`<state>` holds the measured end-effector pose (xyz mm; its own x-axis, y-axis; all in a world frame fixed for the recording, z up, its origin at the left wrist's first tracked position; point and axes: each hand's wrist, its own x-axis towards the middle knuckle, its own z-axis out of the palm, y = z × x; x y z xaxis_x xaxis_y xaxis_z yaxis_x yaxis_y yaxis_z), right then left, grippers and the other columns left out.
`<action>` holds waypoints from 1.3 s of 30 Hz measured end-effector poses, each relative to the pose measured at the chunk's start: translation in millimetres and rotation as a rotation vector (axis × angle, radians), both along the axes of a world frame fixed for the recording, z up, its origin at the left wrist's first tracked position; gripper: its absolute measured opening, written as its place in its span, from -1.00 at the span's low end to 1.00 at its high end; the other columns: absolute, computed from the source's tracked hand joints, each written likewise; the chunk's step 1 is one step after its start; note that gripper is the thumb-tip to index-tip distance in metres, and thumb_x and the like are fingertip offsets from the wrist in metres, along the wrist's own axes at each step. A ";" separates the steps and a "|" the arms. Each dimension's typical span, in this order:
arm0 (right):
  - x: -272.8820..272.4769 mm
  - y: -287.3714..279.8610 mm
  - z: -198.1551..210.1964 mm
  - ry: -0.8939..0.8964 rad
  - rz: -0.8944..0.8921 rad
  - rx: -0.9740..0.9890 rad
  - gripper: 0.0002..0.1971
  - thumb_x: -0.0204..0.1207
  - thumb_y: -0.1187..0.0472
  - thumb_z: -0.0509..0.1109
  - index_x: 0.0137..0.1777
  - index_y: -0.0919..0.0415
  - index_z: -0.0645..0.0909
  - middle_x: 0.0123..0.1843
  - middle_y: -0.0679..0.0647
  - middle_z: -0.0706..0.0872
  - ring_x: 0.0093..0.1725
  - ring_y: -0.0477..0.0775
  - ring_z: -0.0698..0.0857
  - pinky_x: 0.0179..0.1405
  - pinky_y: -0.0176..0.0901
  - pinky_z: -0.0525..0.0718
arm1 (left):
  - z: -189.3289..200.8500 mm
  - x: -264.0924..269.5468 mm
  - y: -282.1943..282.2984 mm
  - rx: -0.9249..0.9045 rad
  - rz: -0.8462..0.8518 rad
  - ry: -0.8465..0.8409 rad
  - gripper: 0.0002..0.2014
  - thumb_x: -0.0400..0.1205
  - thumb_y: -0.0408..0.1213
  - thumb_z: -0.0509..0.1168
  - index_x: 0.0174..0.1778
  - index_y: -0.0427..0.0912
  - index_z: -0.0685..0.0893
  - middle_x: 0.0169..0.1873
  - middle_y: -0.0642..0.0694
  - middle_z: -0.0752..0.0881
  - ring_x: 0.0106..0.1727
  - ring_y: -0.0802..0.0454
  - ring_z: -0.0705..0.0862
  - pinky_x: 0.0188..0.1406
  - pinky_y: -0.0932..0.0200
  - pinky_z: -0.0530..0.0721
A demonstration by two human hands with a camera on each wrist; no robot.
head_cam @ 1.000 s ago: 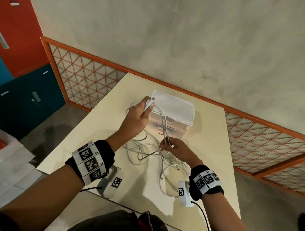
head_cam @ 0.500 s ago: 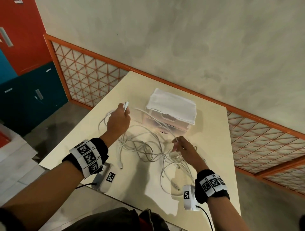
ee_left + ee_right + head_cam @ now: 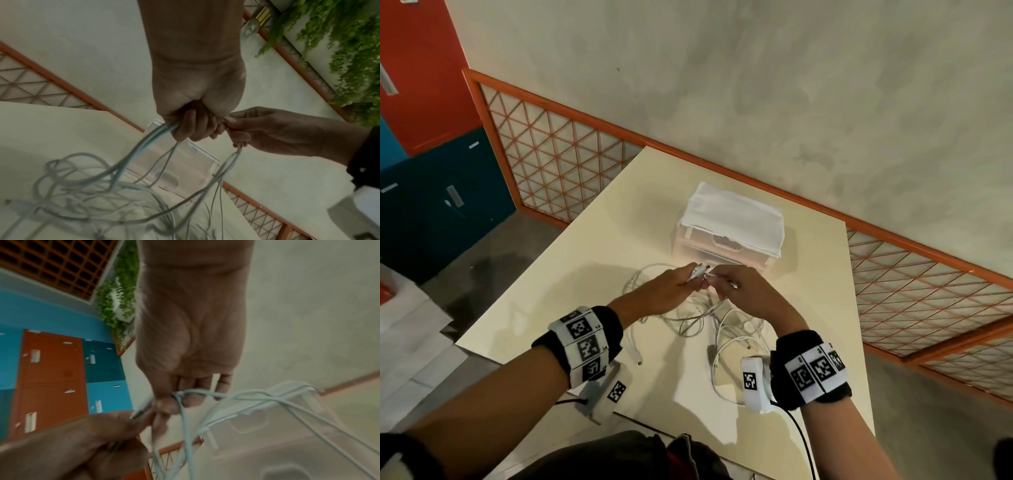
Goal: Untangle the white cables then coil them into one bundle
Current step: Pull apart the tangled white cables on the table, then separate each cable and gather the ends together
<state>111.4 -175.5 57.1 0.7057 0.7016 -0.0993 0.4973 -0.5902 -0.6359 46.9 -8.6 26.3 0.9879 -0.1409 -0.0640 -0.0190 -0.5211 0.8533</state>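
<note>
Your left hand [image 3: 666, 286] and right hand [image 3: 743, 291] meet just above the table [image 3: 585, 274], in front of the clear box [image 3: 726, 236] with a white cloth [image 3: 736, 212] over it. Left fist is curled round a couple of strands of the white cables [image 3: 698, 318], with a plug end [image 3: 697, 271] poking out the top; the left wrist view shows them running down out of the fist into the pile. Right hand pinches another plug end [image 3: 141, 410] between thumb and fingertips, strands looping off it, right beside your left fingers [image 3: 115, 421]. So you've got ends gathered, that's about it. Most of the cable is a loose heap on the table under and between your wrists, loops crossing each other, at least one free plug [image 3: 637, 358] lying near the left wrist. Can't tell how many cables there are. My read: early stage, untangling barely under way, no coil started, whole bundle yet to wind
</note>
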 end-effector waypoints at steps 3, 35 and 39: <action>-2.5 -8.4 -6.8 0.130 -0.084 0.157 -0.88 0.58 0.23 0.37 -0.09 0.31 0.60 -0.33 0.01 0.69 -0.36 -0.13 0.64 -0.23 -0.43 0.53 | 12.4 1.1 1.6 0.038 0.151 -0.075 -0.76 0.74 -0.17 0.08 0.20 -0.20 0.52 -0.41 -0.30 0.56 -0.31 -0.31 0.53 -0.39 0.11 0.39; 35.0 -49.6 -9.4 0.071 -0.261 0.154 -0.82 0.63 0.19 0.32 -0.22 0.16 0.55 -0.46 0.11 0.60 -0.58 -0.15 0.55 -0.46 -0.36 0.56 | -9.5 8.4 54.5 0.450 0.577 -0.094 -0.69 0.71 -0.29 0.06 0.37 -0.19 0.41 -0.08 -0.43 0.70 -0.04 -0.45 0.66 -0.20 -0.10 0.53; 30.6 -63.0 -49.8 0.141 -0.222 -0.064 -0.79 0.65 0.15 0.29 -0.24 0.15 0.54 -0.45 -0.02 0.64 -0.49 -0.21 0.62 -0.27 -0.25 0.57 | 3.8 12.4 62.9 0.400 0.705 -0.176 -0.66 0.71 -0.28 0.08 0.42 -0.20 0.39 -0.07 -0.47 0.67 -0.02 -0.47 0.62 -0.15 -0.15 0.52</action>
<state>142.0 -238.5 7.3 0.8176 0.5202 -0.2471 0.2599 -0.7162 -0.6477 59.3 54.4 30.1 0.8360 0.5161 0.1861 0.3101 -0.7243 0.6158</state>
